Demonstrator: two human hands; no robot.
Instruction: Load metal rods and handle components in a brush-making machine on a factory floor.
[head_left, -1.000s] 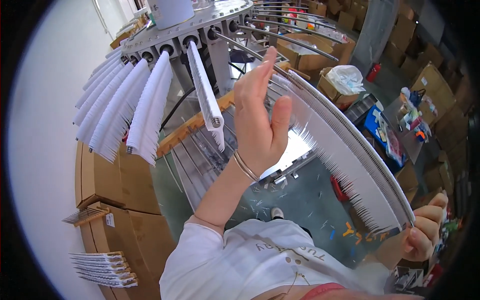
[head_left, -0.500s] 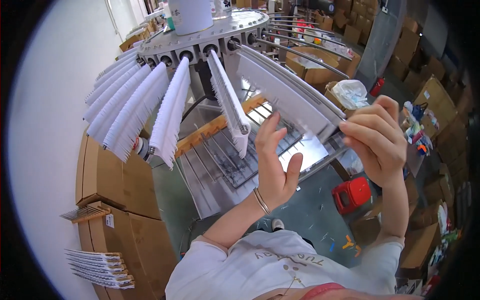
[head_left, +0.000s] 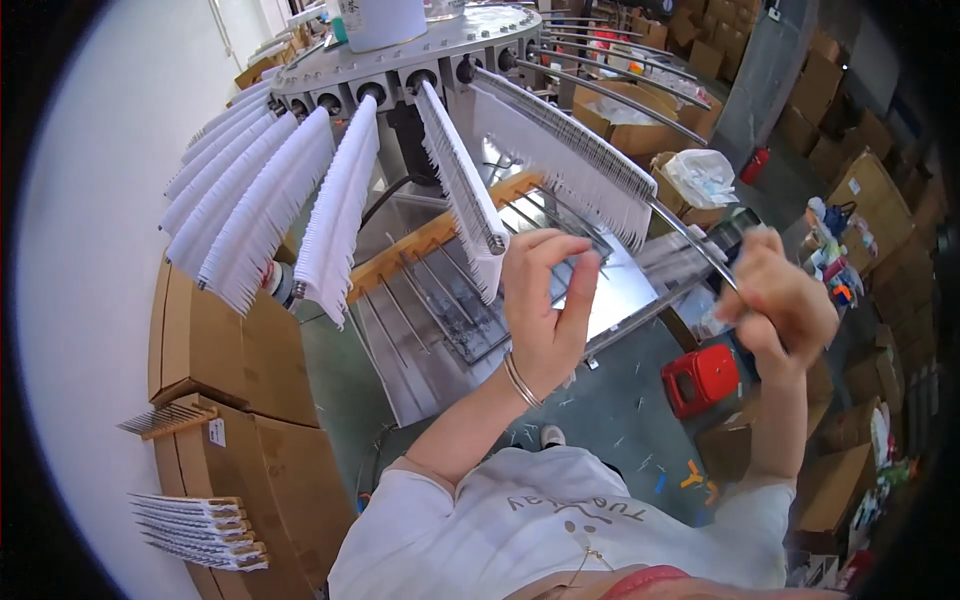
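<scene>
My right hand (head_left: 785, 305), smeared by motion, is closed round the outer end of a thin metal rod (head_left: 708, 258). That rod reaches to the outer end of a white strip with a comb-like fringed edge (head_left: 575, 150), which hangs from the round metal wheel (head_left: 440, 50). My left hand (head_left: 545, 305), wearing a bangle, holds nothing; its fingers are curved, with a gap to the thumb. It is beside the outer end of another fringed white strip (head_left: 465, 185), and whether they touch I cannot tell. Several similar strips (head_left: 345, 190) fan out to the left.
Below the wheel, a wooden rack with metal pins (head_left: 430, 240) lies on a metal table (head_left: 400, 375). Bare rods (head_left: 610, 95) stick out at the wheel's right. Cardboard boxes (head_left: 235, 350) stand at left, a red stool (head_left: 700, 380) at right. A white bucket (head_left: 385, 22) sits on top.
My right hand has moved right and down, away from the strip's end, and a length of rod now shows between them. My left hand's fingers have curled in toward the thumb.
</scene>
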